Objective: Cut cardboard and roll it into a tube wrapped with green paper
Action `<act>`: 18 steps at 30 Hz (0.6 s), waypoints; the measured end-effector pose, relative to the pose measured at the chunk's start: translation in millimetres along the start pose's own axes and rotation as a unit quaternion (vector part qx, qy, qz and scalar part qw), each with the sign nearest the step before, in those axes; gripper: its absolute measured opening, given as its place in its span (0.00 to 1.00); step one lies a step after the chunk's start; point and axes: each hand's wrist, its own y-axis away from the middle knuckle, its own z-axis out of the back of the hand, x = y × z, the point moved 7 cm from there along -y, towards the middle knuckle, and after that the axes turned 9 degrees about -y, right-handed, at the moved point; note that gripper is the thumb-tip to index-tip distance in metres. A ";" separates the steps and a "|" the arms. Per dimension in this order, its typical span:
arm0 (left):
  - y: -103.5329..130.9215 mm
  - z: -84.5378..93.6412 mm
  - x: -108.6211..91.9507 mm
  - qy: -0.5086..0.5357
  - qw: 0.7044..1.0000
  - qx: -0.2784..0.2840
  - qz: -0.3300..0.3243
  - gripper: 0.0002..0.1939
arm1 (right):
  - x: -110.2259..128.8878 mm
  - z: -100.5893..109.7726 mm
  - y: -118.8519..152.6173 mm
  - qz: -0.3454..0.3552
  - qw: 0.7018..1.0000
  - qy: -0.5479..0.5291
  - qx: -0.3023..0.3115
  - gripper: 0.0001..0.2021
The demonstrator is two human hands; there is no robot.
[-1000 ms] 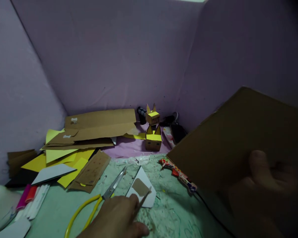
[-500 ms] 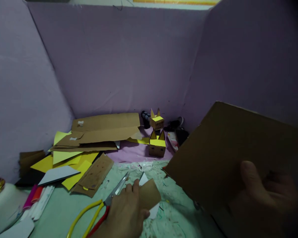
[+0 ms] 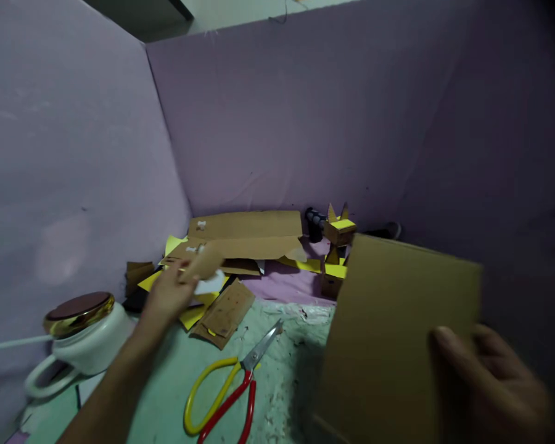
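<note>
At the right, my right hand [image 3: 494, 370] grips a large piece of cardboard [image 3: 398, 333], thumb across its near face. My left hand [image 3: 169, 293] reaches out over the paper pile, closed on a small cardboard piece [image 3: 204, 262]. Under and behind it lie white and yellow paper [image 3: 197, 314] and a long folded cardboard sheet [image 3: 254, 237]. Between my hands, scissors [image 3: 247, 364] with yellow and red handles rest on the pale green tabletop [image 3: 277, 401], blades pointing away. A flat brown cardboard strip [image 3: 224, 314] lies just beyond them.
Two small cardboard boxes with pointed ears and yellow tops, the upper box [image 3: 340, 231] among them, stand at the back. A white mug [image 3: 92, 345] with a brown and gold lid sits at the left. Purple walls [image 3: 277, 123] enclose the table.
My left hand has lifted the small cardboard piece from beside the scissors and carried it left, over the paper pile. The large cardboard has turned more upright. The view has swung left.
</note>
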 end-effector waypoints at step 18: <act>83.3 -120.6 -20.5 0.362 0.883 0.294 0.045 0.20 | -59.7 -84.4 72.8 -0.336 0.856 -0.082 0.385 0.17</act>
